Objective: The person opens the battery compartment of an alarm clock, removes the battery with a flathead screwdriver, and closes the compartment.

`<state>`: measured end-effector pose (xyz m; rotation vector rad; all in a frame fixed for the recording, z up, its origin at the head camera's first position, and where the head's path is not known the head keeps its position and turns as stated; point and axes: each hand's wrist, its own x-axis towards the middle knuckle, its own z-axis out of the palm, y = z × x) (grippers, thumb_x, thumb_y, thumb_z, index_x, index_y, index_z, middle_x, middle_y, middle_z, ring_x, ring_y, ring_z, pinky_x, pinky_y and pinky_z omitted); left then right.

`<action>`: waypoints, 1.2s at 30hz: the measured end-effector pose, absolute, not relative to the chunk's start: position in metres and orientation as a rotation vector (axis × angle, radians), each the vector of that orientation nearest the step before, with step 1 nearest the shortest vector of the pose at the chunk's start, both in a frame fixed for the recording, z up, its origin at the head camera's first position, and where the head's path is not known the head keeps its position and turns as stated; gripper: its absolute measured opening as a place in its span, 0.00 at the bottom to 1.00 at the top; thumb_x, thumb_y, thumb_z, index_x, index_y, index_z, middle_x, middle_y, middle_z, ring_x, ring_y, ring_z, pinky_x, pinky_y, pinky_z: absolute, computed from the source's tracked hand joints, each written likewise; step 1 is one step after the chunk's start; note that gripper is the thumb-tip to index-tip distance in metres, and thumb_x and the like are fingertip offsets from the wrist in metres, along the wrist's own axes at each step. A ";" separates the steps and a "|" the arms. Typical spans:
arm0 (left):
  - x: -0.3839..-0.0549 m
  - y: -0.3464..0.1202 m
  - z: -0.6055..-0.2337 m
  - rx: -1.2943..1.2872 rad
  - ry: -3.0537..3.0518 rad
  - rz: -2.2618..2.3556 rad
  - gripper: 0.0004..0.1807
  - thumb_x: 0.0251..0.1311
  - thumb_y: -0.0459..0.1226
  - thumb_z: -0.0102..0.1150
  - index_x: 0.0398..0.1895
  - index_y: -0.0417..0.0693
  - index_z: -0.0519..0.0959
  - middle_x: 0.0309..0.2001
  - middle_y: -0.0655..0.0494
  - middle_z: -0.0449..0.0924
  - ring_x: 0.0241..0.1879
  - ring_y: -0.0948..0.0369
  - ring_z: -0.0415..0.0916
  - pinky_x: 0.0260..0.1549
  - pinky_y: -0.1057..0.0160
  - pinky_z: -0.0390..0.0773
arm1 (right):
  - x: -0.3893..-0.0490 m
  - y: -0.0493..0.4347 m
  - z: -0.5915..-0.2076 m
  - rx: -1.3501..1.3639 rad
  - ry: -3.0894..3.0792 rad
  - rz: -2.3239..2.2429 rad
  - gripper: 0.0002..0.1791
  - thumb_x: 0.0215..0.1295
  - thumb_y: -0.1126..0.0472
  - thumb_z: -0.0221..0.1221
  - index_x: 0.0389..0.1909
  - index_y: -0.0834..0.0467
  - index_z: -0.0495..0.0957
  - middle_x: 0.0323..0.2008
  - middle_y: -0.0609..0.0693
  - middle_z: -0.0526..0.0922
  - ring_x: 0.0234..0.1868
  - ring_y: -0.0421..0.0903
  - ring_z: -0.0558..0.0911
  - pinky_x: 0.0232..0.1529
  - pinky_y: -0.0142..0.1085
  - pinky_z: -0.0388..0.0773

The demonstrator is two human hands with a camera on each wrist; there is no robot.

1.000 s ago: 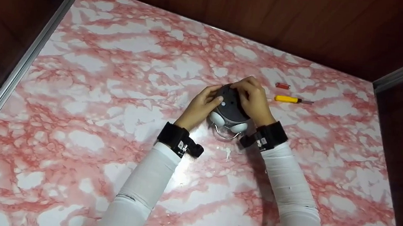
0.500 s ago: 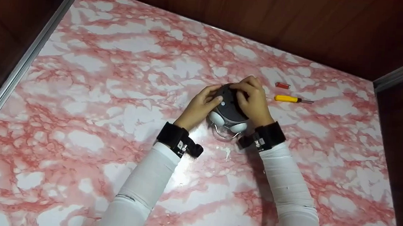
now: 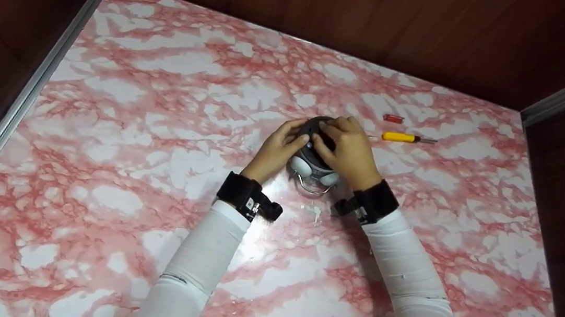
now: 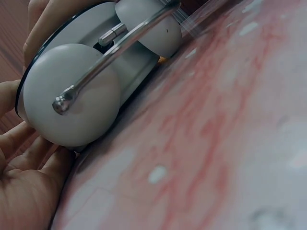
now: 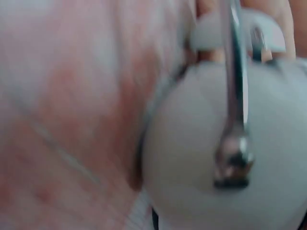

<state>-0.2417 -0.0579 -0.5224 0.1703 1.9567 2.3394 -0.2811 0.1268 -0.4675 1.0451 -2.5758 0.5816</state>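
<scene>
A twin-bell alarm clock (image 3: 321,158) lies with its dark back facing up, its two pale bells and wire handle toward the person. My left hand (image 3: 276,150) grips the clock's left side, the thumb lying on the back cover. In the left wrist view, fingers of the left hand (image 4: 29,177) reach under the edge beside a bell (image 4: 72,96). My right hand (image 3: 351,152) holds the clock from the right, thumb and forefinger on its back; what lies under those fingertips is hidden. The right wrist view shows a bell (image 5: 216,139) and the metal handle (image 5: 235,72) close up, blurred.
A yellow-handled screwdriver (image 3: 400,137) lies to the right of the clock, and just beyond it a small red battery-like cylinder (image 3: 394,119). Dark panels (image 3: 319,10) wall the marbled red and white tabletop (image 3: 135,111) at the back and both sides.
My right thumb has moved left across the clock's back, and the right hand now covers more of it. The left hand keeps its hold. The view has shifted slightly.
</scene>
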 end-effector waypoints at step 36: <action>-0.242 -0.055 -0.523 0.171 1.962 2.356 0.27 0.75 0.38 0.55 0.74 0.43 0.67 0.66 0.45 0.72 0.65 0.55 0.72 0.64 0.63 0.73 | -0.248 0.126 -0.456 0.892 -2.878 0.536 0.27 0.77 0.54 0.55 0.66 0.69 0.73 0.67 0.65 0.73 0.68 0.62 0.71 0.71 0.51 0.67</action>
